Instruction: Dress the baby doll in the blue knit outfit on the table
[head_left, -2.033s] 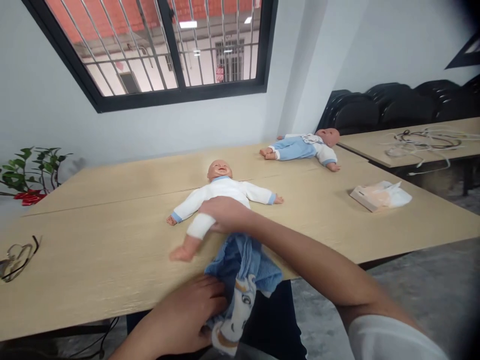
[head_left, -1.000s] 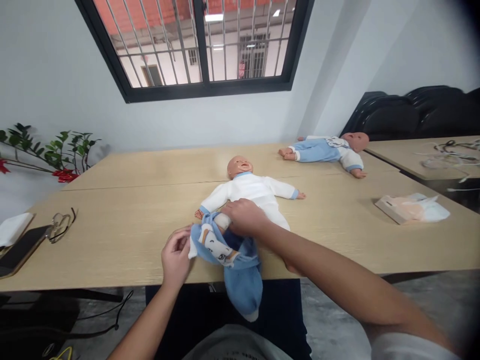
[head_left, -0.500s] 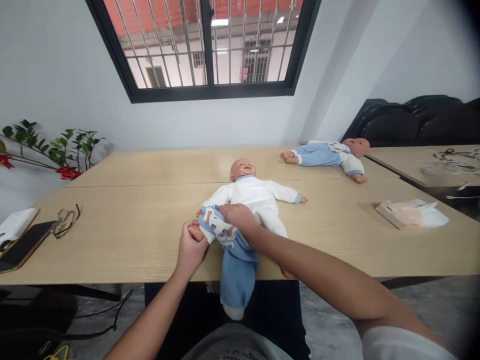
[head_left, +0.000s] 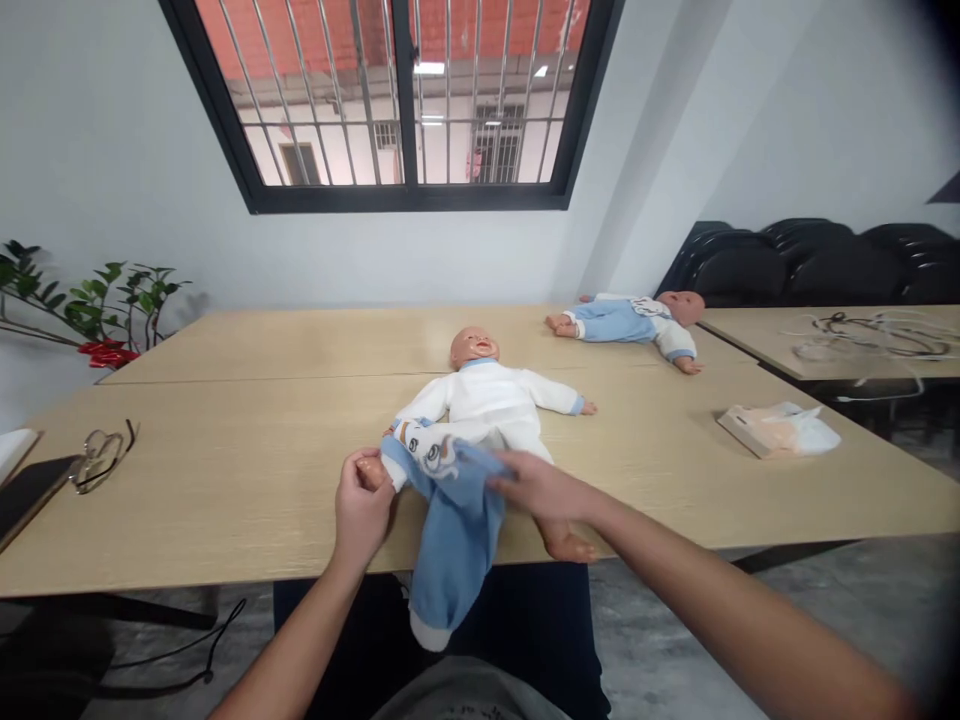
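Observation:
A bald baby doll (head_left: 495, 395) in a white top with blue cuffs lies on its back, head toward the window. My left hand (head_left: 362, 508) is closed around the doll's foot at the left. Blue trousers (head_left: 457, 530) with a white animal face are on that leg at one cuff; their other leg hangs over the table's front edge. My right hand (head_left: 536, 485) pinches the side of the blue trousers above the doll's other leg. That other foot is bare, near the front edge.
A second doll (head_left: 622, 320) in blue and white lies at the back right. An open tissue pack (head_left: 780, 430) is at the right. Glasses (head_left: 101, 458) and a dark tablet-like object (head_left: 34, 492) lie at the left. Cables (head_left: 877, 335) are on the far right table.
My right hand has moved right and down from the trousers' top, drawing the cloth rightward. The doll's other foot now shows more. The camera view has shifted slightly.

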